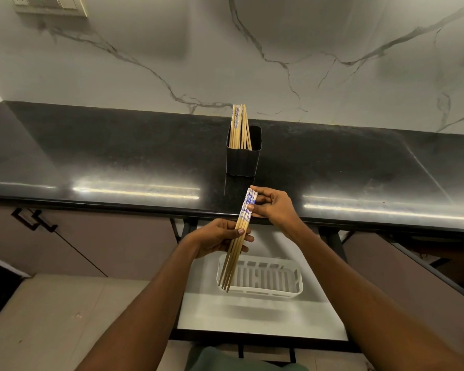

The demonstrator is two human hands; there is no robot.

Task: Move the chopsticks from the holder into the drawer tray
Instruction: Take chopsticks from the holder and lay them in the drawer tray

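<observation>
We hold a bundle [237, 238] mid-frame: left hand [220, 238] clamps its middle, right hand [275, 207] pinches the patterned tops. Tips overhang the tray's [292, 290] left rim (drawer [252, 317] open below). More chopsticks [240, 127] stand in the holder [243, 162] above.

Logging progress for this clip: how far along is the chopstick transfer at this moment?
Nothing looks delivered yet: the white tray in the open drawer appears empty. In hand: one bundle of chopsticks, gripped by the left hand mid-length and the right hand at the patterned ends, above the tray. Left: lay this bundle down, then move the remaining chopsticks still standing in the black holder on the counter.
</observation>
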